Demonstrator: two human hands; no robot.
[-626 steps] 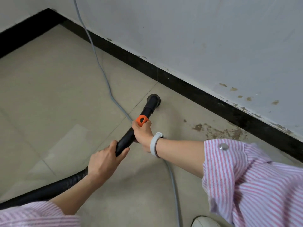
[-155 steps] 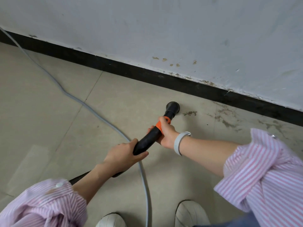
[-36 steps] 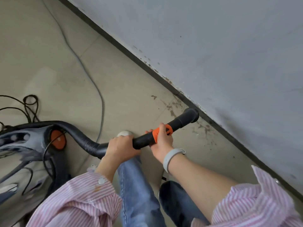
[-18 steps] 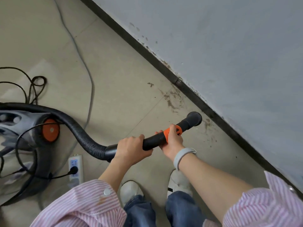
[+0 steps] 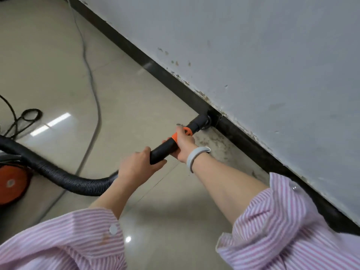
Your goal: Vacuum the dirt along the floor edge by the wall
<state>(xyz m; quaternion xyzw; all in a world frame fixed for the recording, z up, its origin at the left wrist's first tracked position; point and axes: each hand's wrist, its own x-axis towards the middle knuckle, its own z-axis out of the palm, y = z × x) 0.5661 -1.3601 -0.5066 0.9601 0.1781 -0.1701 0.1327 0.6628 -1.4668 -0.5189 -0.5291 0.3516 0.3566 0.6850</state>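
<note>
I hold a black vacuum wand with an orange collar. My right hand grips the wand at the collar; my left hand grips it lower, where the ribbed hose joins. The round nozzle sits at the floor edge, against the black skirting under the white wall. Brown dirt marks stain the tile just right of the nozzle, along the skirting.
The vacuum body with an orange wheel stands at the left edge. A grey cable runs across the tiles toward the far wall, and a coiled black cord lies at the left. The wall is stained above the skirting.
The nozzle has moved forward from the open tile to the skirting. The view has swung, so my shoes and the power strip have dropped out of sight.
</note>
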